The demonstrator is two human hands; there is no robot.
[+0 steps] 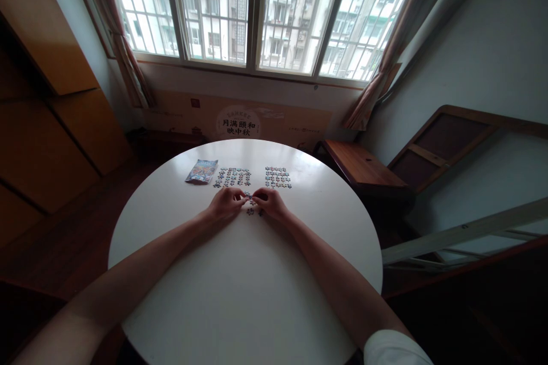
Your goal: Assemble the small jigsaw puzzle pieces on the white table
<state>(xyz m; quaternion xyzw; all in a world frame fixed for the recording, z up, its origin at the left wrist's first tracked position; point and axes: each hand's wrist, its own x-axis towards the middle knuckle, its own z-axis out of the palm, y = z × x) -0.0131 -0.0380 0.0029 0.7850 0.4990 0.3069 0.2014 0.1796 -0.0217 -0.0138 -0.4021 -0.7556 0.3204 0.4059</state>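
Observation:
Both arms reach out over a round white table (pixel 240 274). My left hand (pixel 228 202) is closed in a pinch on a small jigsaw puzzle piece (pixel 249 198). From the other side my right hand (pixel 269 203) pinches at the same spot, its fingertips almost meeting the left ones; its piece is partly hidden. Just nearer to me lie a couple of loose puzzle pieces (pixel 250 212). Past the left hand, rows of puzzle pieces (pixel 233 175) are spread out, and a second group of pieces (pixel 278 177) lies beyond the right hand.
A colourful picture packet (pixel 202 171) lies left of the pieces. Behind the table stand a printed cardboard panel (pixel 180 115) and a barred window (pixel 252 11). A wooden bench (pixel 363 162) is at the right, and wooden cabinets (pixel 51 142) are at the left.

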